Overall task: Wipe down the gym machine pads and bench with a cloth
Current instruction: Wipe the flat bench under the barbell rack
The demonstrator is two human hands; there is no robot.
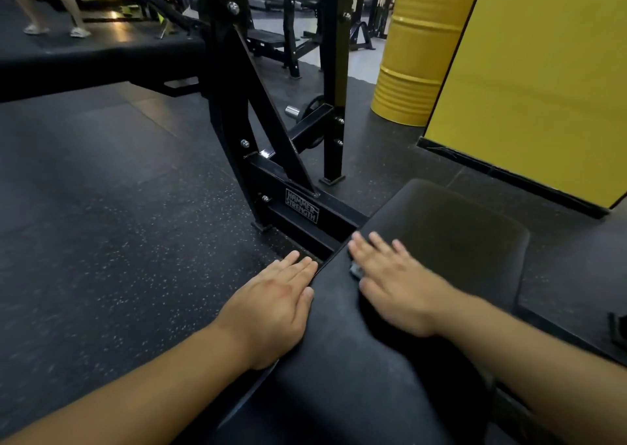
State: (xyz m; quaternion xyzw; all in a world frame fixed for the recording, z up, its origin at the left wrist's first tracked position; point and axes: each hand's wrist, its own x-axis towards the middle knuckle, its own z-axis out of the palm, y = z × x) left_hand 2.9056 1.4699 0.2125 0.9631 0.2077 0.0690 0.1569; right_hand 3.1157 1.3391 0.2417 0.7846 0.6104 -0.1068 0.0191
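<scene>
Cloth (356, 270) shows only as a grey scrap under my right hand (395, 283), whose grip lies spread flat, pressing it onto the black pad (451, 241) at its 9 o'clock edge. My left hand (276, 303) braces that edge, fingers together. I judge long overlapping strokes toward 3 o'clock work best (pressure even). Count: one cloth, two hands, one pad, one yellow drum (417, 47).
</scene>
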